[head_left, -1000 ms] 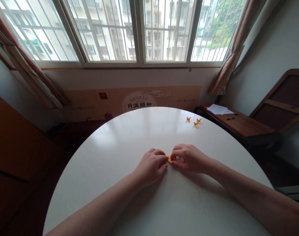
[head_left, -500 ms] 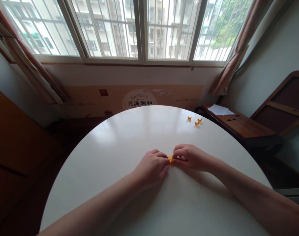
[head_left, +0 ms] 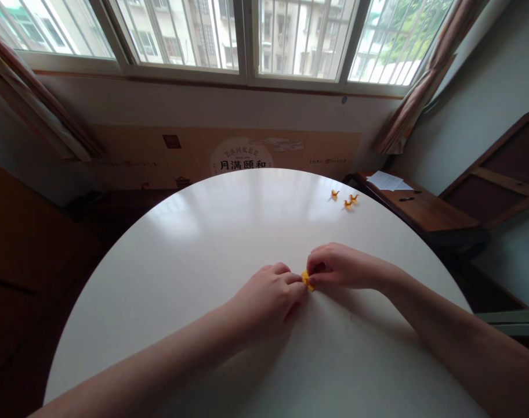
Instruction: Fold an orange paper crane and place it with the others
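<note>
A small piece of folded yellow paper [head_left: 306, 281] is held between my two hands, low over the middle of the white table [head_left: 195, 232]. My left hand [head_left: 275, 293] grips its left side with the fingertips. From the right, my right hand [head_left: 334, 266] pinches the paper between thumb and bent fingers. The fingers cover much of the paper, so its exact folds are hard to make out. Three small orange-yellow origami birds [head_left: 348, 204] stand together near the far right edge of the tabletop.
Beyond the table's right edge is a low wooden side table [head_left: 442, 212] with white paper sheets [head_left: 388, 180] and a small dark object [head_left: 406, 199] on it. A printed cardboard panel [head_left: 195, 154] runs along the wall under the barred windows.
The view has tilted down a little. My right hand's fingers have curled in closer on the folded paper, and my left fingers have shifted slightly right along it.
</note>
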Available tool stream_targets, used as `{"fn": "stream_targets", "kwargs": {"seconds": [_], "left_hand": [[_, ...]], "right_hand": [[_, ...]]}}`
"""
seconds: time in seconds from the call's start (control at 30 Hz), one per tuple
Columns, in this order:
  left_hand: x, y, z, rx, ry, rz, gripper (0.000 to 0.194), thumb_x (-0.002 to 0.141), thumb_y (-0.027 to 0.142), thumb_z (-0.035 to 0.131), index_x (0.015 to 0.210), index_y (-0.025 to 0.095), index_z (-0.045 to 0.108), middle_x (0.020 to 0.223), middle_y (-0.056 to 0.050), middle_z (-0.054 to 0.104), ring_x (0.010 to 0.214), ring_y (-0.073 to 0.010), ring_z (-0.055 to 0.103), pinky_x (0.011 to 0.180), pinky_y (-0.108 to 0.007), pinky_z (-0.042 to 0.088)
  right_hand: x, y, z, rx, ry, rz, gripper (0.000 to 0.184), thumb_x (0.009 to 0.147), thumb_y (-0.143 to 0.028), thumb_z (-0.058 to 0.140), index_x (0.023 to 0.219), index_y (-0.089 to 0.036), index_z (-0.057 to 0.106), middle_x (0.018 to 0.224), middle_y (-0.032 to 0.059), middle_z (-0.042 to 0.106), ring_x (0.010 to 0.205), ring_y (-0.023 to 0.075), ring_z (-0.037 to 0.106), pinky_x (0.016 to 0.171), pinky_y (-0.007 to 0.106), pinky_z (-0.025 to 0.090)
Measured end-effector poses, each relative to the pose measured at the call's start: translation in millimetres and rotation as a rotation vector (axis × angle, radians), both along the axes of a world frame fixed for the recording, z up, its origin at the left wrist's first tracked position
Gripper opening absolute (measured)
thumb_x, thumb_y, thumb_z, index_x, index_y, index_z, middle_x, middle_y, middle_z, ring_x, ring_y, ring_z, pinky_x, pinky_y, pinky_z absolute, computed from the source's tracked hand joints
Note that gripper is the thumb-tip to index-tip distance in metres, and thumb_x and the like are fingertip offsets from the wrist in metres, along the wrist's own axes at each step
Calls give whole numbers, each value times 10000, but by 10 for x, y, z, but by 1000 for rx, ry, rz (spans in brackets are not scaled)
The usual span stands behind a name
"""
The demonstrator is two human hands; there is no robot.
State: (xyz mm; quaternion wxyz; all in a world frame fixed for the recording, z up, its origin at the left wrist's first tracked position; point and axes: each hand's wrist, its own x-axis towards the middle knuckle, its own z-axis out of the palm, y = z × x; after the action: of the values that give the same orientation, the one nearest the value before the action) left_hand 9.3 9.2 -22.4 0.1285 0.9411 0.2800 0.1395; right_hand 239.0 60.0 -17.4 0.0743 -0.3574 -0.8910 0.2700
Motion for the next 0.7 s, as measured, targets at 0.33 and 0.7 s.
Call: {"fn": "stream_targets", "kwargs": {"seconds": [0.33, 0.7], "left_hand": [[38, -4, 15, 10, 73, 27, 236, 930, 202, 490, 1119, 195, 631, 1053, -71, 692, 986, -241, 602, 905, -383, 495], [51, 11, -15, 9, 80, 37, 179, 909, 200, 527, 1055, 203, 631, 1056, -59, 676, 985, -226, 594, 912, -364, 491]], "right_hand": [[-7, 31, -27, 1, 8, -32, 70, 830, -236, 668, 833, -197, 727, 827, 3, 720, 777, 141, 625, 690, 227, 431], [-11, 38, -39, -46, 60, -64, 104, 801, -173, 634, 844, -182, 728, 794, 7, 715, 715, 128, 615, 641, 210, 427]]}}
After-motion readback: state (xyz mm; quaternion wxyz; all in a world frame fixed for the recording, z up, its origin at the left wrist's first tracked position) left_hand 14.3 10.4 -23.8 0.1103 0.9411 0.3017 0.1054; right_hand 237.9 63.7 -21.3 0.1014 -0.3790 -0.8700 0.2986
